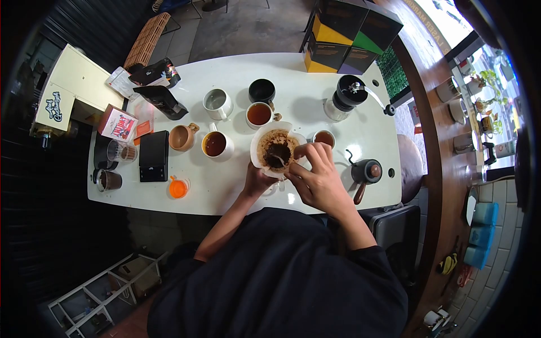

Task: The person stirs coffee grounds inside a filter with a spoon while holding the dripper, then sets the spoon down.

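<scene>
Two hands are at the paper filter (265, 135): the left hand (257, 181) is closed around the dripper beneath, the right hand (318, 174) pinches a spoon (280, 161). Grounds should be stirred gently, so the paper is not torn.

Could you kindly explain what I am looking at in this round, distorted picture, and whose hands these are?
There is no machine here: the single picture comes from a camera worn on a person's head, looking down over their dark top, and its wide lens bends the edges. The left hand steadies a paper filter full of wet coffee grounds from below. The right hand pinches a small spoon that dips into the grounds. Both work over a white table. On it stand several cups of dark drink, a hand grinder, a black kettle, a black scale and coffee bags.
</scene>
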Tool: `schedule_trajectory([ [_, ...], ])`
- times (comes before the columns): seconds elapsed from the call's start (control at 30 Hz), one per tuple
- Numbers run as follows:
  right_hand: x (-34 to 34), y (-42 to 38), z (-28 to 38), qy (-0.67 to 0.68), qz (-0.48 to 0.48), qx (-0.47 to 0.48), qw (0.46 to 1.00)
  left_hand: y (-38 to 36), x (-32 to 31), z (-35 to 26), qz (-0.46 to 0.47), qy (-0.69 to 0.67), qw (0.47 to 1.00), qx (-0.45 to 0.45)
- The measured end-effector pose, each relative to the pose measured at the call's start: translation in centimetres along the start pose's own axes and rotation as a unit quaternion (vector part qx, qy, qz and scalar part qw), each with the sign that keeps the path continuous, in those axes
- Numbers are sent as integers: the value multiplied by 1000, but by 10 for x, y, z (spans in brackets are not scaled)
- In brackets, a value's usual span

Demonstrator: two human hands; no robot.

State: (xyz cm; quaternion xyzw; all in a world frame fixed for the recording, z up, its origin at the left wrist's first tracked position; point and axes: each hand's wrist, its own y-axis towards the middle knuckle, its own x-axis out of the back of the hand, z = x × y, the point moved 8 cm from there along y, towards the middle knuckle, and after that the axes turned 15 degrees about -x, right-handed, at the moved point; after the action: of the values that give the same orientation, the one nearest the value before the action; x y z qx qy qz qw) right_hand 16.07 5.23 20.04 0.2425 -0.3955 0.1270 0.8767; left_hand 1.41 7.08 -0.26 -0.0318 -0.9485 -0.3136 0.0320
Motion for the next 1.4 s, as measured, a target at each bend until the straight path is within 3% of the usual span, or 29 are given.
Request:
schedule_trajectory([
  [0.1,-13,5,-11,-22,1,-4,1000,10,0,-15,-47,-31,998,20],
  [0.3,5,5,-10,-50,-72,-3,996,12,0,-20,-53,-37,998,10],
  [0.63,-20,-4,-17,-16,-18,-18,1000,13,1,-24,-53,-21,998,-4],
  [0.9,9,-4,0,21,-42,-12,999,5,0,-11,3,33,999,-15],
  [1.07,-9,-1,-12,50,-12,-29,998,9,1,-18,-28,-2,1000,4],
  [1.23,-8,2,-18,-36,-53,-8,998,13,0,-20,-61,-50,996,31],
  [1.4,4,2,-13,-24,-92,-6,995,6,-1,-10,-29,-39,999,16],
])
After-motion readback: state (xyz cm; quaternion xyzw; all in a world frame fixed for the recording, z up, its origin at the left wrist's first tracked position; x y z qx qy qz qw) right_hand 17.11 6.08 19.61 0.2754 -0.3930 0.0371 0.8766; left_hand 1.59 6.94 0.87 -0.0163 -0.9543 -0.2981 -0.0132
